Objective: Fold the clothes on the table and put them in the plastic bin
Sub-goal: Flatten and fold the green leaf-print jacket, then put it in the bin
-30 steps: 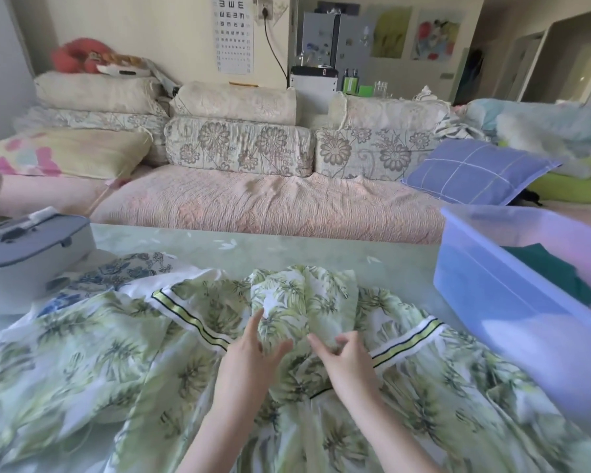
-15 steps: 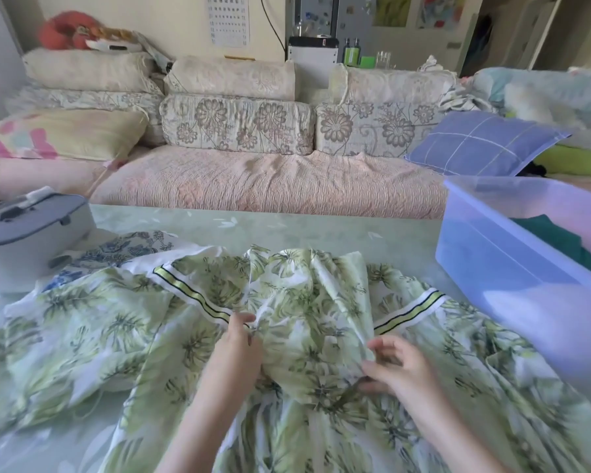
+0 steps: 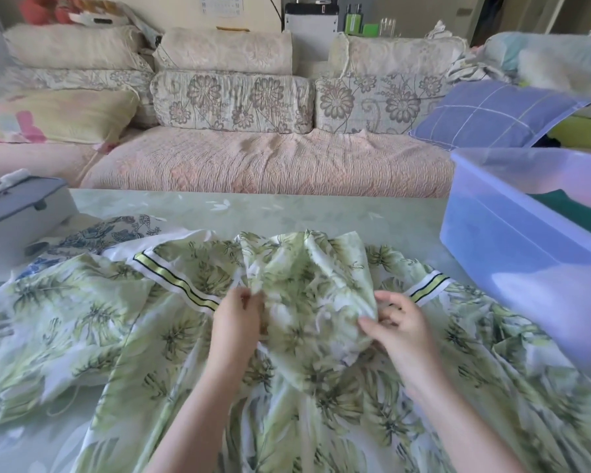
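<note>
A large green leaf-print garment (image 3: 82, 322) with white, yellow and black striped bands lies spread over the table (image 3: 287, 209). My left hand (image 3: 239, 315) pinches the left edge of a raised fold of this garment in the middle. At that fold's right edge my right hand (image 3: 400, 322) grips the cloth between thumb and fingers. A blue floral garment (image 3: 110, 230) peeks out from under it at the back left. The translucent blue plastic bin (image 3: 512, 240) stands at the right with a dark green cloth (image 3: 567, 209) inside.
A grey and white box (image 3: 21, 213) sits on the table's left edge. Beyond the table runs a pink sofa (image 3: 270, 162) with floral cushions and a blue checked pillow (image 3: 492, 114).
Both hands have moved apart to the two sides of the central fold and closed on its edges. The fold now stands taller between them. The camera has tilted down.
</note>
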Available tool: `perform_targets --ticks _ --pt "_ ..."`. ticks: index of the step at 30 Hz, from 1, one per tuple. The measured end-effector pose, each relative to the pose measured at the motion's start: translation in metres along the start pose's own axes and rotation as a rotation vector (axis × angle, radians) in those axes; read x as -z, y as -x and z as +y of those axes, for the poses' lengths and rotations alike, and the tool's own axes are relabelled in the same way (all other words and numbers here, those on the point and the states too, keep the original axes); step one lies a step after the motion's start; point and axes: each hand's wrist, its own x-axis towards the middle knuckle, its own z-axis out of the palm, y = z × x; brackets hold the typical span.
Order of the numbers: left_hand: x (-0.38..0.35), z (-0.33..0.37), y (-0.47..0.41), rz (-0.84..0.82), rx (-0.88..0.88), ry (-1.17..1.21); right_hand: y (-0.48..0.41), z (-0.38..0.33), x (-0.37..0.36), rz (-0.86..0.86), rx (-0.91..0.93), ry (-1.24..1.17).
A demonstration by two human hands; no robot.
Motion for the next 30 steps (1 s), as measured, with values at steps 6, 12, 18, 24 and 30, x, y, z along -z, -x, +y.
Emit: perform_targets --ticks 6,12,18,24,30 --pt "0.014 -0.006 0.007 -0.193 0.635 1.089 -0.006 -0.009 0.012 -0.042 -0.215 -0.523" --pt "0.018 -0.006 0.02 -0.021 -0.037 0.104 0.013 -0.015 0.01 -0.224 -0.042 0.473" --pt "0.012 0.0 0.021 -0.228 0.08 0.076 0.011 -0.006 0.01 -0.389 -0.222 0.216" --pt "0.025 -0.003 0.006 -0.481 0.464 0.808 0.004 -0.011 0.019 -0.572 -0.314 -0.078" --pt "0.024 0.001 0.031 -0.359 0.051 -0.232 0.009 -0.01 0.015 -0.422 -0.265 0.046"
